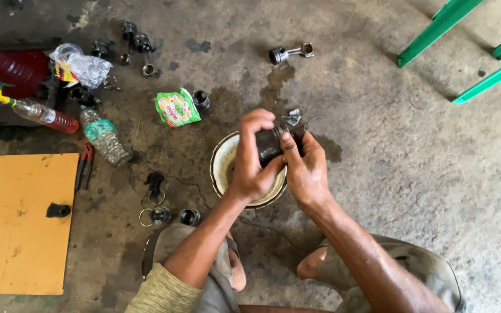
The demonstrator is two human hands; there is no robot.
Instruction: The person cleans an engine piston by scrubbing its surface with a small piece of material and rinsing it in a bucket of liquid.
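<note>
At frame centre, the left hand [251, 159] and right hand [305, 165] both clasp a dark piston [271, 145]. It sits over the bowl [220, 168], likely catching drips.

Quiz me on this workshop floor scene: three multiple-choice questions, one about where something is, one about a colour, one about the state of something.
1. Where are the two hands working?
A. Over the round bowl
B. Over the yellow board
C. Beside the green frame

2. What colour is the small packet on the floor?
A. Blue
B. Green
C. White

3. How is the dark cylindrical part held?
A. Lying loose on the floor
B. In one hand only
C. Gripped by both hands

Answers:
1. A: the left hand and right hand sit above the round bowl.
2. B: the packet is green.
3. C: both hands wrap the dark part, lifted off the concrete floor.
</note>
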